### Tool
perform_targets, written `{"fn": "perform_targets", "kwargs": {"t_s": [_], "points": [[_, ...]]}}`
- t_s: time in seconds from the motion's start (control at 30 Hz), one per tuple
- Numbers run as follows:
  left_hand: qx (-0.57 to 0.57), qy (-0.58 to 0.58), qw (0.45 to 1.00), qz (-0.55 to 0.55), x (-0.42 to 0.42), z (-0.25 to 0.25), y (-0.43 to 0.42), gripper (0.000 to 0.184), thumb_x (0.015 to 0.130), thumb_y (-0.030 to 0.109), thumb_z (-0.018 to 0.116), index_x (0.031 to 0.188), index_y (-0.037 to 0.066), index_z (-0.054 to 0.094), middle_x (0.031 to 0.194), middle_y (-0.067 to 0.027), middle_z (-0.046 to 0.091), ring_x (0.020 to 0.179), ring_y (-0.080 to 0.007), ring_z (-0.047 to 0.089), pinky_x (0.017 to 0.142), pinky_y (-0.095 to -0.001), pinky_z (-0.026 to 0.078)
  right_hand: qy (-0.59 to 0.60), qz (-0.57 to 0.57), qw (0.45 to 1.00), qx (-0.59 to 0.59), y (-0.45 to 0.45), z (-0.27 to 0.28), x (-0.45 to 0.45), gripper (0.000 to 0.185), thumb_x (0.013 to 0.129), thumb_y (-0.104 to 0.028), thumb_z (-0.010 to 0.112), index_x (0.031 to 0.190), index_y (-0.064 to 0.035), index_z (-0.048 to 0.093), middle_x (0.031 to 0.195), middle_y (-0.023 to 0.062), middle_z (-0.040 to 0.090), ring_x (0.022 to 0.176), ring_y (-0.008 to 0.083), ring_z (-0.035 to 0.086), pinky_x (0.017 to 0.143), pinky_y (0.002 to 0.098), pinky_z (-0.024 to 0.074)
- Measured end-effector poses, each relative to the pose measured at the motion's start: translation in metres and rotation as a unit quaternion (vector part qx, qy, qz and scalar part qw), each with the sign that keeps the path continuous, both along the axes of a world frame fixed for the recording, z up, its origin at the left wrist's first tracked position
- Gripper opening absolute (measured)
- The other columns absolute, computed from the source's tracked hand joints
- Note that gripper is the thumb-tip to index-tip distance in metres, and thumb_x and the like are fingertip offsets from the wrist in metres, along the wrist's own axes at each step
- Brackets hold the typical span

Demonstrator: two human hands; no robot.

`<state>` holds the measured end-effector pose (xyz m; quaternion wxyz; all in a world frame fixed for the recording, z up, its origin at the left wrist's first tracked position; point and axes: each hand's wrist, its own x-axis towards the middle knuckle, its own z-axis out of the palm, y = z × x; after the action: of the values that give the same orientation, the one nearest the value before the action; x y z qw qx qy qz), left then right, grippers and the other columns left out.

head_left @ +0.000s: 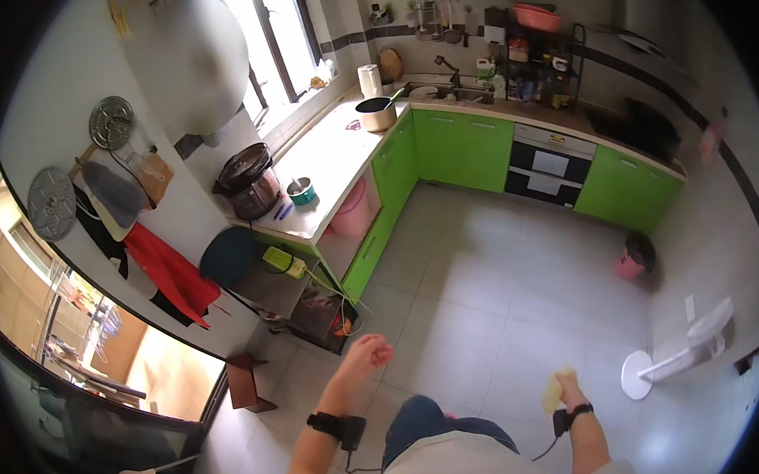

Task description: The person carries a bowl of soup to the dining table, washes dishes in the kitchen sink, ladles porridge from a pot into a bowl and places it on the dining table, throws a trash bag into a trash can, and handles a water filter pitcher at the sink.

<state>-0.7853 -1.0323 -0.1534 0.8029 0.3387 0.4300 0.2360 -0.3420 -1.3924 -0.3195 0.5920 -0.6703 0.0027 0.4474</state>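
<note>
My left hand (pixel 368 355) is held out over the floor with its fingers curled in, and I see nothing in it. Lower right in the view, my right hand (pixel 569 387) grips a pale yellow, soft-looking cloth (pixel 552 395); its exact kind is blurred. A black band with a small box sits on each wrist, and a cable runs from each box. Both hands are apart from the furniture. Nearest to my left hand is a low shelf unit (pixel 311 313) at the end of the counter.
Green cabinets (pixel 465 147) run along the back and left. On the white counter (pixel 328 149) stand a pot (pixel 376 114), an electric cooker (pixel 248 184) and a small teal pot (pixel 302 191). A pink bin (pixel 632 258), a white stand (pixel 673 359) and a brown stool (pixel 245 383) are on the floor.
</note>
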Motion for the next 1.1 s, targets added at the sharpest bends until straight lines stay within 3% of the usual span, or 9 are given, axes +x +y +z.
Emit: {"fn": "perform_targets", "kwargs": {"t_s": [0.07,0.23,0.33,0.57,0.67,0.8,0.87,1.0,1.1], "points": [[0.000,-0.021,0.999,0.032,0.005,0.002,0.056,0.019,0.088,0.016,0.054,0.102,0.005,0.049,0.088,-0.0107,0.061,0.075,-0.0200,0.061,0.070,-0.0335,0.052,-0.065,0.080,0.995,0.012,0.114,-0.037,0.049,0.050,0.080,-0.021,0.063,0.123,-0.0039,0.045,0.108,0.0094,0.057,0.094,0.0216,0.057,0.079,0.0364,0.0475],[-0.096,-0.044,0.989,0.104,0.017,-0.045,0.218,0.020,0.089,0.015,0.050,0.106,0.004,0.047,0.091,-0.0125,0.059,0.077,-0.0220,0.059,0.068,-0.0353,0.051,-0.258,0.125,0.957,-0.032,0.340,0.034,0.064,0.049,0.078,-0.011,0.062,0.123,0.0030,0.048,0.111,0.0130,0.059,0.099,0.0213,0.057,0.083,0.0316,0.0468],[-0.115,-0.045,0.982,0.146,0.020,-0.065,0.335,0.023,0.089,0.017,0.050,0.108,0.005,0.045,0.092,-0.0139,0.058,0.078,-0.0231,0.059,0.067,-0.0364,0.051,-0.247,0.158,0.956,0.024,0.418,0.045,0.087,0.047,0.077,-0.005,0.060,0.122,0.0027,0.050,0.110,0.0132,0.060,0.099,0.0214,0.058,0.084,0.0309,0.0469],[-0.019,0.079,0.956,0.282,0.027,-0.124,0.618,0.036,0.088,0.022,0.051,0.118,0.013,0.035,0.089,-0.0136,0.055,0.074,-0.0249,0.059,0.058,-0.0367,0.050,-0.131,-0.032,0.989,0.057,0.477,0.052,0.172,0.040,0.079,-0.004,0.050,0.118,0.0036,0.050,0.108,0.0146,0.058,0.096,0.0232,0.059,0.083,0.0337,0.0483],[-0.019,0.134,0.916,0.378,0.039,-0.120,0.665,0.041,0.087,0.027,0.054,0.120,0.012,0.035,0.091,-0.0138,0.055,0.078,-0.0253,0.058,0.058,-0.0357,0.050,-0.040,-0.114,0.989,0.083,0.475,0.061,0.185,0.036,0.079,-0.005,0.049,0.114,0.0040,0.050,0.104,0.0141,0.059,0.096,0.0260,0.059,0.083,0.0369,0.0491],[-0.096,0.037,0.924,0.369,0.035,-0.173,0.732,0.036,0.086,0.031,0.057,0.111,0.009,0.043,0.086,-0.0121,0.056,0.073,-0.0214,0.057,0.056,-0.0339,0.049,0.052,-0.178,0.980,0.071,0.480,0.036,0.223,0.031,0.079,-0.008,0.050,0.108,0.0030,0.051,0.102,0.0153,0.058,0.095,0.0304,0.058,0.084,0.0411,0.0489],[0.040,0.059,0.929,0.362,0.019,-0.218,0.753,0.030,0.088,0.030,0.057,0.103,0.007,0.046,0.078,-0.0099,0.056,0.065,-0.0194,0.057,0.053,-0.0300,0.049,0.076,-0.200,0.975,0.064,0.502,0.019,0.251,0.030,0.078,-0.005,0.050,0.107,0.0025,0.052,0.101,0.0172,0.058,0.095,0.0329,0.058,0.083,0.0431,0.0494],[0.105,0.105,0.859,0.490,0.051,-0.195,0.750,0.028,0.091,0.030,0.054,0.099,0.006,0.045,0.073,-0.0081,0.055,0.055,-0.0176,0.054,0.046,-0.0290,0.047,0.011,-0.180,0.983,0.029,0.604,-0.036,0.327,0.029,0.078,-0.009,0.053,0.105,0.0033,0.051,0.099,0.0175,0.058,0.092,0.0328,0.059,0.081,0.0450,0.0499],[0.146,0.158,0.879,0.426,0.085,-0.142,0.746,0.029,0.092,0.034,0.052,0.097,0.006,0.047,0.072,-0.0077,0.057,0.055,-0.0175,0.056,0.051,-0.0291,0.050,0.000,-0.107,0.992,0.063,0.701,-0.080,0.404,0.029,0.076,-0.008,0.057,0.103,0.0019,0.052,0.096,0.0153,0.059,0.089,0.0291,0.060,0.077,0.0424,0.0509]]}}
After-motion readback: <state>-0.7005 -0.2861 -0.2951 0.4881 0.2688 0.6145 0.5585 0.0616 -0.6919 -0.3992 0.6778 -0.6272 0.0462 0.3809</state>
